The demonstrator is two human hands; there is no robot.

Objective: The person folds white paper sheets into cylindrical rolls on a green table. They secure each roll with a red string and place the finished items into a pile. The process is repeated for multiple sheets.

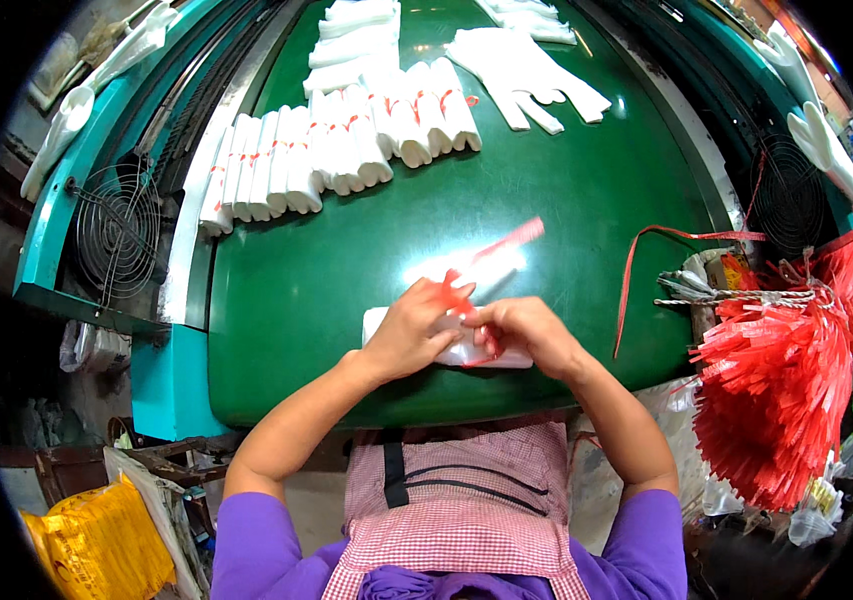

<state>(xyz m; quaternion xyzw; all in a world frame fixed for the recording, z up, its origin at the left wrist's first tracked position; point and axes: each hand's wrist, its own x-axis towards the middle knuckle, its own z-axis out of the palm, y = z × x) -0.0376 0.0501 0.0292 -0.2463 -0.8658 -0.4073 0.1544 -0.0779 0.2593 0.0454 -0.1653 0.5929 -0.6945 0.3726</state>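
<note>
A flat bundle of white plastic bags (pixel 376 322) lies crosswise on the green surface close to me, partly covered by my hands. Around its middle passes a red plastic ribbon (pixel 521 234), whose loose end sticks up and to the right, blurred. My left hand (pixel 408 328) pinches the ribbon above the bundle. From the other side, my right hand (pixel 529 330) has its fingers curled on the ribbon, thumb and forefinger meeting near the knot area. The fingers hide the exact crossing of the ribbon.
Rolled white bundles tied with red (pixel 346 140) stand in a row at the far left. Flat white bags (pixel 526 72) lie at the far right. A bunch of red ribbons (pixel 781 385) hangs at right; one loose strand (pixel 631 262) lies on the green belt (pixel 286 330). Fans flank it.
</note>
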